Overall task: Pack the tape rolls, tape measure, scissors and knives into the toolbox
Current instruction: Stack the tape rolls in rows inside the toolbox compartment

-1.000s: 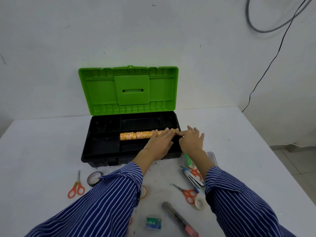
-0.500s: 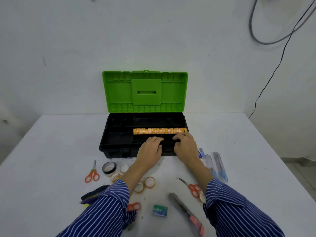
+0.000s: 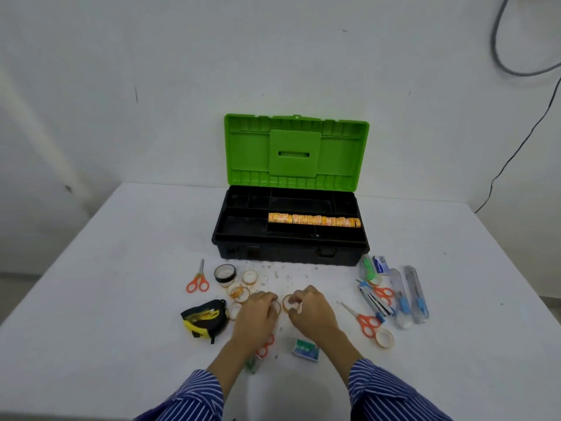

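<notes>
Both hands have left the toolbox (image 3: 291, 256) and dropped to the tabletop (image 3: 121, 299). Left hand (image 3: 256, 311) grip curls on one small tape roll (image 3: 275, 305); right hand (image 3: 312, 311) pinches another (image 3: 288, 302). Orange row of rolls (image 3: 314, 220) sits packed; next rolls follow.

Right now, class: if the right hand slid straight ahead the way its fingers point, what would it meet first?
The right hand points toward the toolbox; past the small tape roll it pinches, only bare table lies before the box's front wall, probably.
</notes>
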